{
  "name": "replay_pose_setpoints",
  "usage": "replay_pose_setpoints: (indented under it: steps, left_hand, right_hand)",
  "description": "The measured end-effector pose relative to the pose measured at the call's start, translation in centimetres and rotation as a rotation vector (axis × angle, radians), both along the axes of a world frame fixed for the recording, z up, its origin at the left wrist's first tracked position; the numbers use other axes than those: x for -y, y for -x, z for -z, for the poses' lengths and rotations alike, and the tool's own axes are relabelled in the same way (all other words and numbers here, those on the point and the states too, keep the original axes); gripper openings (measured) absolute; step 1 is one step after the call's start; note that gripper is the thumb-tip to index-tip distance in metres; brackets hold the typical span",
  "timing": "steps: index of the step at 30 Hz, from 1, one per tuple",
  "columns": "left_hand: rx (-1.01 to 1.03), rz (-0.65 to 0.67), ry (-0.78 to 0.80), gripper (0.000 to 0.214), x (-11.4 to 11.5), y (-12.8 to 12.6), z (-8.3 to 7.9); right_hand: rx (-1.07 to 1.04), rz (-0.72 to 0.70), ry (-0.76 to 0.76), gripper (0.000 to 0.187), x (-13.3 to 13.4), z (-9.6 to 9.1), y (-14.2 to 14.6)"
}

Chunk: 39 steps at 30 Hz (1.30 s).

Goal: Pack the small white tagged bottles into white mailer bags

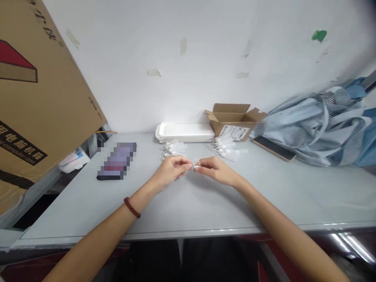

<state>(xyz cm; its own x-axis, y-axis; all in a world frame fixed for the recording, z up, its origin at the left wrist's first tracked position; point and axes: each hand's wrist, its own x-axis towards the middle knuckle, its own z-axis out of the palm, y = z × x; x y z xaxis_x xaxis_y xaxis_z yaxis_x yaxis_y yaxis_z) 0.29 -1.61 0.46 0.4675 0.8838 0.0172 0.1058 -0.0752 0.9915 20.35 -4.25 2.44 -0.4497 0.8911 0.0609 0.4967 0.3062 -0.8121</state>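
Head view: left hand [172, 169] and right hand [216, 170], close together, pinch a white string [196, 167].

Pinched between the left hand [170, 172] and right hand [219, 171], a white piece [196, 167] sat partly hidden by fingers [183, 167], too small to identify. Pixelation masked a device [117, 160] at left. The left edge cut off a large carton [53, 94], and the right edge cropped blue cloth [349, 129]. On the far box [216, 126], the label [234, 132] bore print too small to read.
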Motion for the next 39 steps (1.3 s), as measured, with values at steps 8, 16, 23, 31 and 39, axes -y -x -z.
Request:
replay_pose_setpoints:
  steps: [8,16,23,31,39]
  left_hand:
    - [-0.011,-0.133,0.001,0.018,-0.3,0.8,-1.4]
    - [-0.015,-0.130,0.000,0.015,0.1,0.8,-1.0]
    - [-0.019,-0.128,-0.002,0.015,0.2,0.7,-0.9]
    - [-0.002,-0.118,0.017,0.016,0.2,0.6,-0.8]
    - [0.008,-0.115,0.032,0.017,0.2,0.6,-0.8]
  right_hand:
    - [-0.039,0.183,-0.101,0.032,-0.4,-0.6,-0.6]
    - [-0.005,0.148,-0.184,0.030,-0.3,0.5,0.1]
    - [-0.006,0.148,-0.253,0.027,-0.4,0.9,0.1]
    - [0.040,0.147,-0.297,0.026,-0.5,1.2,0.0]
    - [0.054,0.131,-0.362,0.027,-0.3,1.4,0.1]
